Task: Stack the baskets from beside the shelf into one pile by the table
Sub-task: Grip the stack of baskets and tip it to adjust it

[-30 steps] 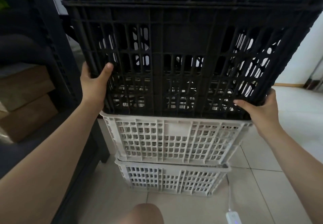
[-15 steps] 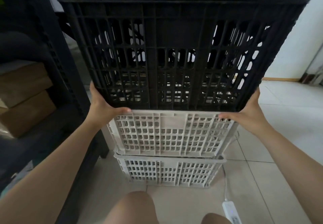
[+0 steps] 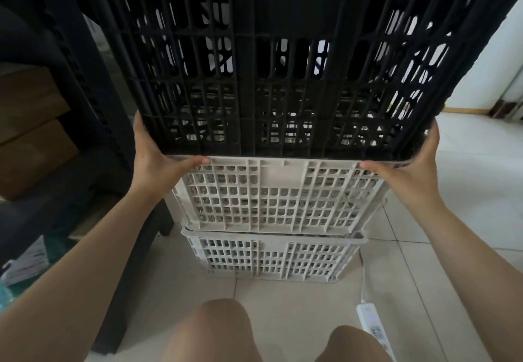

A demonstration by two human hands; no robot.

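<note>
black basket [image 3: 283, 59]: large, fills the top of the view, its bottom edge resting on the upper white basket's rim
left hand [image 3: 158, 161]: at the black basket's lower left corner, thumb laid flat along the white rim below; the other fingers are hidden behind the basket, cannot tell their state
right hand [image 3: 407, 163]: at the lower right corner, thumb along the same rim; other fingers hidden
upper white basket [image 3: 280, 192]: nested in the lower white basket [image 3: 271, 257] on the tiled floor [image 3: 467, 163]
shelf [image 3: 93, 101]: dark frame just left of the pile
power strip [image 3: 373, 322]: on the floor, near the right knee
</note>
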